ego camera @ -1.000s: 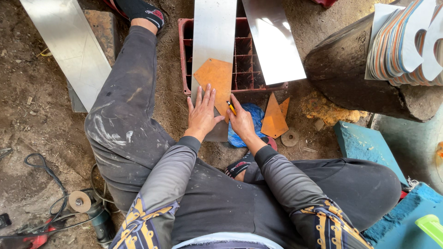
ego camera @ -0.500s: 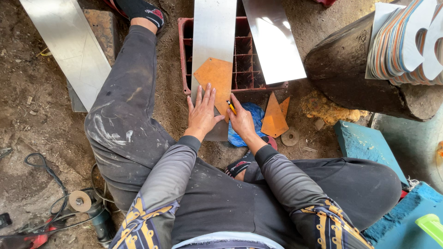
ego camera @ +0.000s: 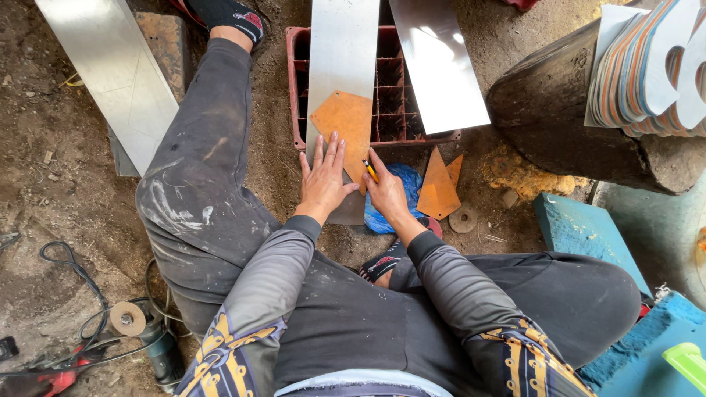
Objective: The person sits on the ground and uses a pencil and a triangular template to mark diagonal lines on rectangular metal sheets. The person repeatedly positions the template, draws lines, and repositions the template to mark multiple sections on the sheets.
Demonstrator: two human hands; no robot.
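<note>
My left hand [ego camera: 323,179] lies flat, fingers spread, on an orange template [ego camera: 344,125] and on the long metal sheet [ego camera: 343,59] under it. My right hand [ego camera: 387,192] holds a yellow pencil [ego camera: 370,170] with its tip against the template's lower right edge. The sheet rests on a red plastic crate [ego camera: 397,95] between my legs. I sit on the dirt ground with knees apart.
A second metal sheet [ego camera: 439,62] lies on the crate, a third [ego camera: 110,70] on the left. Orange offcuts [ego camera: 439,187] and a blue bag [ego camera: 401,184] sit to the right. An angle grinder [ego camera: 136,327] and cables lie lower left. A log [ego camera: 581,117] carries stacked cut shapes [ego camera: 647,62].
</note>
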